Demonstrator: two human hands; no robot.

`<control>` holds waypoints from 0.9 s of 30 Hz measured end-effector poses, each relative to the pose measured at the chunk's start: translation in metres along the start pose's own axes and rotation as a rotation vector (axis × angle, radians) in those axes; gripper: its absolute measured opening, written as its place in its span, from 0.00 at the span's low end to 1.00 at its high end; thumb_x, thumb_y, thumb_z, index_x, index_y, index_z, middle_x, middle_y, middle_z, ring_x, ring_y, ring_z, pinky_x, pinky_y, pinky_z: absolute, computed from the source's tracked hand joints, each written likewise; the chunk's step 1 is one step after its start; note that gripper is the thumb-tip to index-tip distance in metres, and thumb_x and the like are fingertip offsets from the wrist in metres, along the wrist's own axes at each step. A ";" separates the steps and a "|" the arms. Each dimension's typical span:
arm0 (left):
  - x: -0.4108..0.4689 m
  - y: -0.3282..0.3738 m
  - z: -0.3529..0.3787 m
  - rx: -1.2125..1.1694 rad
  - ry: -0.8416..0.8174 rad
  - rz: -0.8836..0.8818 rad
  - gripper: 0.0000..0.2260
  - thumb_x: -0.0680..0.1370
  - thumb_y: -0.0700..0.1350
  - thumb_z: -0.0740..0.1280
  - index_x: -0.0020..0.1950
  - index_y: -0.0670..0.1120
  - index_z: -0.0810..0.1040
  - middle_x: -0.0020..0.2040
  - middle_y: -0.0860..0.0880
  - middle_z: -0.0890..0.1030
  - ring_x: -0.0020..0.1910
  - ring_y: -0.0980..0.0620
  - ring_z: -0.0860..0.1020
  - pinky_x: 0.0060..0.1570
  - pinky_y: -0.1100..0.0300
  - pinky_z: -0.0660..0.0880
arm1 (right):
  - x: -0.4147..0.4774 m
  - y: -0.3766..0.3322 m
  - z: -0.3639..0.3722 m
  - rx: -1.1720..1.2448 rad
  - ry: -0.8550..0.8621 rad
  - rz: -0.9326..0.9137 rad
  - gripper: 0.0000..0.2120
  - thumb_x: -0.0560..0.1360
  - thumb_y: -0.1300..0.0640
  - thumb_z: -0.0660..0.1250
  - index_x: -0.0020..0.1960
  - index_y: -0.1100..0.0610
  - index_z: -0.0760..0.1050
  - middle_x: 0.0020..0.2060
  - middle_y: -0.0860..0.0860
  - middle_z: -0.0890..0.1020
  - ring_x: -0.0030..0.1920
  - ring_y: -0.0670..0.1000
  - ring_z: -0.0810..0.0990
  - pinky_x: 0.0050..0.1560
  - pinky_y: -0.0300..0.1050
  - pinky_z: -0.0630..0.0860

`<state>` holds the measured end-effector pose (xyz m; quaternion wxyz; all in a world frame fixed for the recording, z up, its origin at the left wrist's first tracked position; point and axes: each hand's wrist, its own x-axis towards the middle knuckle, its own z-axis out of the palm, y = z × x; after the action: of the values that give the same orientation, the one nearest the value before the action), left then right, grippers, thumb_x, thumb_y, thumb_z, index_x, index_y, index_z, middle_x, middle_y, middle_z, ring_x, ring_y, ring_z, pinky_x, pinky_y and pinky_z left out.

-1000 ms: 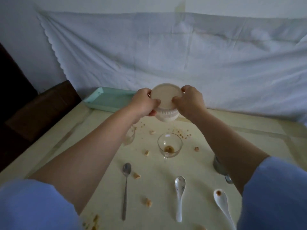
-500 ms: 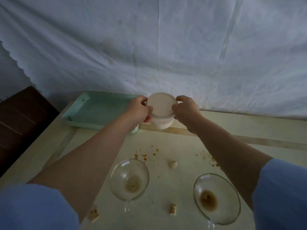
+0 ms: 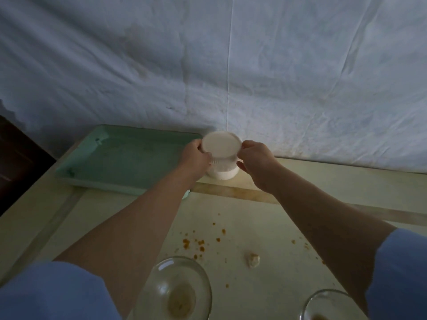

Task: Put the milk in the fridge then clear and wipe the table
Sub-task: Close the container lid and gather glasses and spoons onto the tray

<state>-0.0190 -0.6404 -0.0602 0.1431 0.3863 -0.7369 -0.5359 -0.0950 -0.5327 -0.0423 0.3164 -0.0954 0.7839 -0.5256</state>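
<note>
Wrinkled white cloth [image 3: 231, 65] hangs behind a pale yellow desk [image 3: 265, 227]; at its far edge, just beside a shallow green plastic tray [image 3: 129, 162], stands the round white lidded milk tub [image 3: 221, 146], with the left hand [image 3: 195, 155] and the right hand [image 3: 256, 158] each in a narrow grip on the lid's rim. By my reading the task has hardly begun: the milk is not yet in any fridge; a smeared clear glass bowl [image 3: 175, 289], a second glass bowl [image 3: 330, 306], orange crumbs [image 3: 198, 243] and a pale food lump [image 3: 253, 260] lie on the unwiped desk.
</note>
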 end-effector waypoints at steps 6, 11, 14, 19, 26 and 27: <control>-0.004 0.000 0.000 0.059 -0.006 0.046 0.18 0.77 0.36 0.62 0.67 0.43 0.71 0.55 0.49 0.74 0.58 0.43 0.76 0.59 0.46 0.76 | -0.001 0.007 -0.005 -0.005 -0.014 0.009 0.12 0.75 0.69 0.53 0.44 0.59 0.73 0.39 0.54 0.74 0.39 0.50 0.74 0.42 0.41 0.74; -0.031 0.012 -0.010 0.075 0.009 0.039 0.19 0.76 0.39 0.64 0.68 0.43 0.69 0.64 0.45 0.74 0.59 0.45 0.76 0.60 0.46 0.75 | -0.034 -0.004 -0.013 -0.011 -0.020 -0.088 0.21 0.77 0.66 0.60 0.69 0.59 0.69 0.63 0.53 0.75 0.58 0.53 0.75 0.64 0.48 0.72; -0.064 0.025 -0.017 0.045 -0.015 0.050 0.18 0.76 0.40 0.65 0.66 0.43 0.71 0.61 0.45 0.75 0.57 0.47 0.76 0.60 0.47 0.75 | -0.068 -0.017 -0.024 -0.008 0.012 -0.141 0.16 0.76 0.65 0.63 0.63 0.60 0.74 0.60 0.56 0.78 0.61 0.55 0.76 0.65 0.53 0.72; -0.143 0.055 -0.026 0.027 -0.117 0.061 0.09 0.76 0.37 0.65 0.55 0.45 0.75 0.55 0.43 0.78 0.52 0.45 0.77 0.58 0.50 0.76 | -0.145 -0.031 -0.060 -0.040 0.021 -0.196 0.11 0.75 0.65 0.65 0.56 0.60 0.79 0.51 0.57 0.82 0.51 0.53 0.81 0.55 0.46 0.79; -0.287 0.062 -0.002 0.035 -0.236 0.048 0.08 0.77 0.37 0.64 0.55 0.41 0.77 0.45 0.47 0.78 0.41 0.51 0.77 0.43 0.61 0.77 | -0.262 0.020 -0.120 -0.095 -0.027 -0.175 0.08 0.74 0.66 0.66 0.51 0.60 0.79 0.45 0.58 0.82 0.44 0.53 0.81 0.48 0.44 0.79; -0.307 0.055 0.005 0.051 -0.248 0.030 0.08 0.77 0.38 0.64 0.55 0.41 0.77 0.44 0.47 0.78 0.41 0.51 0.77 0.43 0.61 0.77 | -0.278 0.034 -0.127 -0.115 -0.027 -0.163 0.08 0.73 0.67 0.67 0.51 0.60 0.79 0.43 0.58 0.82 0.42 0.53 0.80 0.46 0.43 0.79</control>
<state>0.1576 -0.4086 0.0497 0.0491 0.3096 -0.7681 -0.5584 0.0526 -0.2874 0.0691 0.2773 -0.1841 0.7981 -0.5022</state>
